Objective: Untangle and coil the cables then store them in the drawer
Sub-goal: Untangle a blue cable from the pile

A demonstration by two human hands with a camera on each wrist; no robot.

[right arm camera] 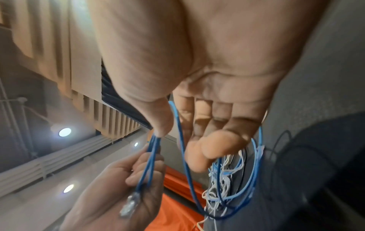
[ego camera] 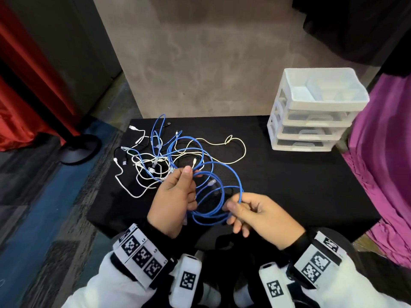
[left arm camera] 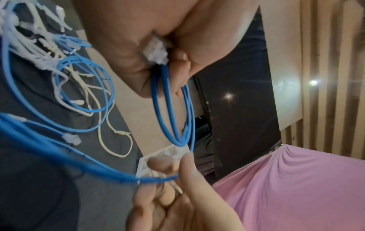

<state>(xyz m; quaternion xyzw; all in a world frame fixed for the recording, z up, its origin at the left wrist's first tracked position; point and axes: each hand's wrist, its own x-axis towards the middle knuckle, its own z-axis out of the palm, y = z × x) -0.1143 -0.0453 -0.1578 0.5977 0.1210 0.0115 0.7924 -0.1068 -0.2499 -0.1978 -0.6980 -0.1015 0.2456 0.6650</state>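
A blue cable [ego camera: 224, 187] hangs in loose loops between my hands above the black table's [ego camera: 289, 185] near edge. My left hand [ego camera: 188, 187] grips several of its loops, and a clear plug [left arm camera: 156, 51] sits against the palm. My right hand [ego camera: 235, 206] pinches one strand of it between thumb and forefinger; its other fingers hang loosely curled. The cable runs back into a tangle of white, blue and black cables [ego camera: 155, 152] on the table's far left. A white plastic drawer unit [ego camera: 311, 121] stands at the far right, drawers closed, open tray on top.
A pink cloth [ego camera: 382, 163] hangs just right of the table and the drawer unit. A dark stand base [ego camera: 80, 147] and a red curtain [ego camera: 26, 85] are on the floor to the left. Bare black tabletop lies between the tangle and the drawers.
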